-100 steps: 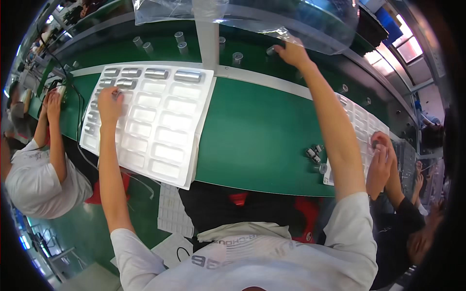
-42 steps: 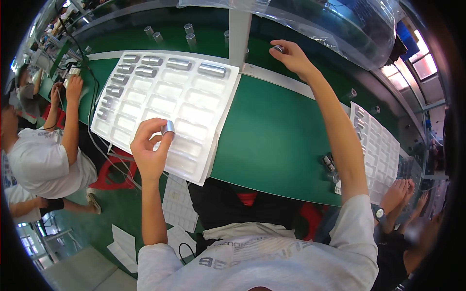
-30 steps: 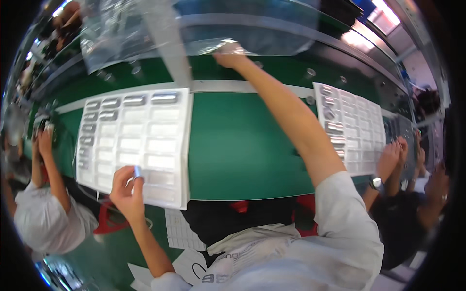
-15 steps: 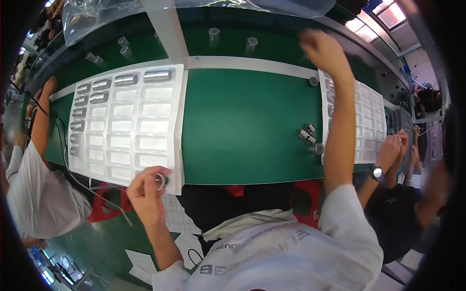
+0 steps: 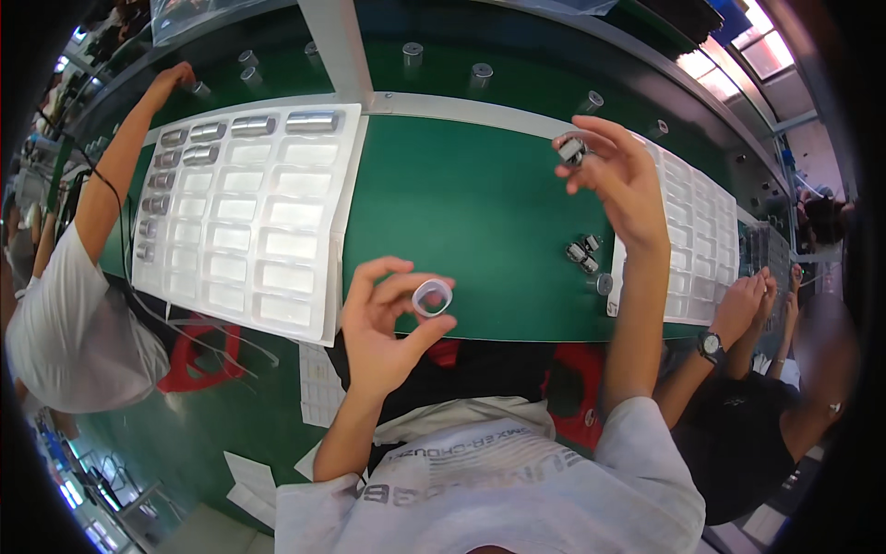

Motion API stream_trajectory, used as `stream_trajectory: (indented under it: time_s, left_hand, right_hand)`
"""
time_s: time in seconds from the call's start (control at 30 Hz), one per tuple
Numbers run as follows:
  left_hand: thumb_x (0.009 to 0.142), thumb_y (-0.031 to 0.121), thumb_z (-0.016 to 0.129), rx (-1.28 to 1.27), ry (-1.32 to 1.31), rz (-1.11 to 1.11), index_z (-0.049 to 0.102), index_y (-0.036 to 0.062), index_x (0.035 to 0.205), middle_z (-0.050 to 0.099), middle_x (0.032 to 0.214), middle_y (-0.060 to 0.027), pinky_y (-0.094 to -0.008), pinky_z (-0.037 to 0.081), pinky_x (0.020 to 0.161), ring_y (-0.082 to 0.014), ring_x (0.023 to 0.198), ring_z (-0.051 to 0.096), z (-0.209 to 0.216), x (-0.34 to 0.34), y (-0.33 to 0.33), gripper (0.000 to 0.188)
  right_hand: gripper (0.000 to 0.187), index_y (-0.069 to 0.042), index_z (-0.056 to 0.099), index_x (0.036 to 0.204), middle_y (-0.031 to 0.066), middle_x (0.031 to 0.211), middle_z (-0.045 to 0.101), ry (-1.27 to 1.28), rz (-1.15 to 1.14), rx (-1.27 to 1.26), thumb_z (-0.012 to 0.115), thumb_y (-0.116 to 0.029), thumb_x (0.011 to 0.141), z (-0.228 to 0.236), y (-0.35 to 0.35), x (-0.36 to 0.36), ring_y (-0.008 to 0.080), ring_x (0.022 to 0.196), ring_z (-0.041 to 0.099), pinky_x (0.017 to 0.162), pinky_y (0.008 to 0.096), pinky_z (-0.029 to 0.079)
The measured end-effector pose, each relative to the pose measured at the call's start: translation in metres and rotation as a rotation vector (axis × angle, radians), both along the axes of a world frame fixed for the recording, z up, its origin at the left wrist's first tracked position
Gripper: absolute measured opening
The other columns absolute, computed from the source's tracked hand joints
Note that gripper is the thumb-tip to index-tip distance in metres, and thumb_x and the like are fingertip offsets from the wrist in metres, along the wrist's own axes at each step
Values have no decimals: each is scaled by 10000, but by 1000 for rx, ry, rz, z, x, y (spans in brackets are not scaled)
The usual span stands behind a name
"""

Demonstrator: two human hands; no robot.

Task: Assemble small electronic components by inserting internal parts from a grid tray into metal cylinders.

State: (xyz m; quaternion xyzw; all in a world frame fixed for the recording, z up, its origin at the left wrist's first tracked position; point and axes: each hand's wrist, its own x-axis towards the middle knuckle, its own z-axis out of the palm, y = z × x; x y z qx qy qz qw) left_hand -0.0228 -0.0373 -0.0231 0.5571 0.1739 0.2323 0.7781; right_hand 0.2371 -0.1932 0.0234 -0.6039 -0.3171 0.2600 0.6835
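My left hand [image 5: 383, 319] is near the table's front edge, thumb and fingers closed round a small hollow ring-like piece [image 5: 432, 297] with a pale rim. Its round opening faces up, and how deep it goes I cannot tell. Further right and farther back, my right hand [image 5: 620, 180] pinches a small silver-and-dark metal part [image 5: 572, 150] in its fingertips, above the green table. Below that hand, several similar metal parts [image 5: 583, 252] lie beside a short grey cylinder [image 5: 604, 283].
To the left, a white compartment tray [image 5: 300, 212] holds silver cylinders in its far row and left side. Another white tray [image 5: 697, 231] lies right, partly behind my right forearm. Metal cylinders [image 5: 481, 76] stand beyond the white rail [image 5: 471, 107]. Co-workers' arms [image 5: 115, 198] reach in on both sides.
My left hand has moved right, off the left tray's near corner, with the ring-like piece. My right hand has come back from beyond the rail and now shows a metal part in its fingers.
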Motion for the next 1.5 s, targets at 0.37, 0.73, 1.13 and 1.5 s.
stream_trajectory:
  time_s: [0.37,0.73,1.13,1.5]
  left_hand:
    - [831,-67,687,12,-197,-17,590,-83,1192,566,1135,-146,-332,577,810,-247,947,656,5,49,1,374]
    - [802,-153,666,-128,-292,-116,601,-78,1185,555,1188,-134,-313,551,916,-246,1107,610,12,54,-8,396]
    - [776,-108,722,-86,-182,-64,565,-80,1145,601,1100,-153,-310,572,828,-217,995,645,10,47,-5,402]
    - [705,-170,676,149,-247,95,596,-56,1131,581,1065,-120,-301,531,839,-213,1032,604,6,47,-1,448]
  right_hand:
    - [325,59,594,1164,182,1188,595,23,121,256,655,22,847,-7,18,-52,242,1012,618,873,337,516]
    - [324,92,607,1140,190,1164,591,167,210,293,597,121,817,-16,19,-74,304,1142,585,964,392,500]
    - [305,43,621,1099,201,1190,576,-39,163,100,635,91,798,1,5,-68,253,1036,611,857,324,521]
    - [215,14,611,1071,185,1194,562,120,9,145,666,-41,871,-12,11,-86,284,1116,587,904,374,518]
